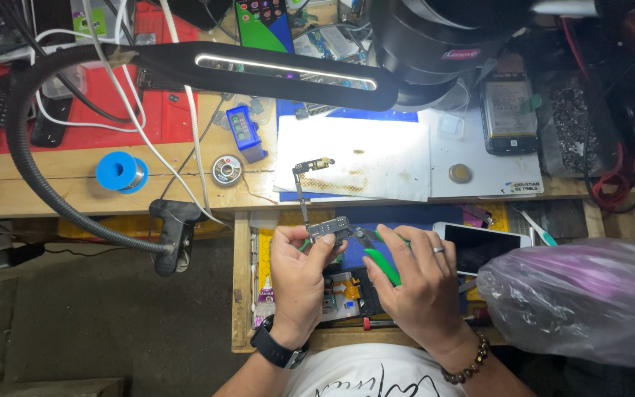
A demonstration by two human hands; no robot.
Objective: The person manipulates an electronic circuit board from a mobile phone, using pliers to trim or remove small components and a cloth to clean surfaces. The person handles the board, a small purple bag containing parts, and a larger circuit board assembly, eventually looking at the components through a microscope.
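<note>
Over the open drawer (242,279) at the front of the worktop (75,187), a small circuit board (330,229) held level in the air, a thin flex strip trailing up from it toward the white paper towel (376,158). Pinched at its near edge between thumb and fingers of the left hand (297,283), wrist banded by a black watch. Closed around green-handled pliers (376,257), the right hand (420,283), tool tips set against the board's right end. Judged from this: mid-step on the board itself, gripping or prising at a small part on its edge; next move likely calling for a steady left pinch and a gentle, controlled squeeze or twist, not a yank. Further out, a white phone (479,242) just right of the hands, a bulging plastic bag (589,298) beyond it, a blue solder spool (120,171) well to the left, and a black gooseneck lamp (288,73) arching overhead.
</note>
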